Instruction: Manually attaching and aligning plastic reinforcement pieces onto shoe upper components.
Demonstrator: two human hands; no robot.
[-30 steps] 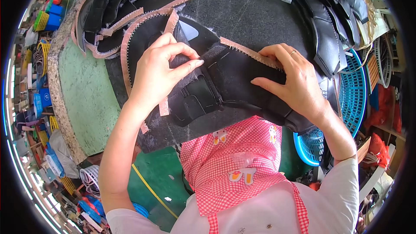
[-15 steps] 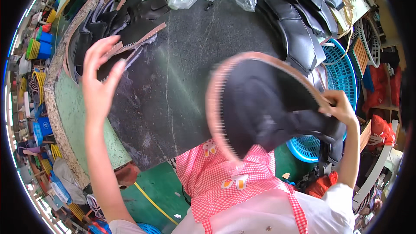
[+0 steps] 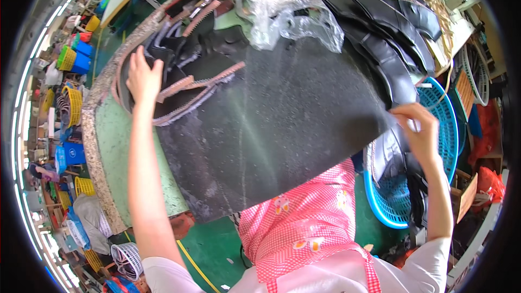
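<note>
My left hand (image 3: 144, 81) is at the left of the table, over a heap of black leather pieces (image 3: 209, 49) with tan zigzag-cut edges. Its thumb and fingers are apart, and its fingertips reach the heap's outer side. On the right, my right hand (image 3: 420, 130) has its fingers curled at the near right corner of a large black mat (image 3: 271, 119). The corner looks pinched and is slightly blurred. Under that hand, a shiny black piece with a zigzag edge (image 3: 384, 157) lies over the rim of a blue plastic basket (image 3: 374, 201).
Crumpled clear plastic (image 3: 296, 16) lies at the mat's far edge. More black leather pieces (image 3: 380, 38) overlap at the far right. A speckled stone rim (image 3: 97, 168) borders the green tabletop (image 3: 127, 157). White and yellow baskets stand on the floor at left.
The large black zigzag-edged piece has left my right hand, which is now at the mat's corner. My left hand has moved up against the heap. The view has shifted.
</note>
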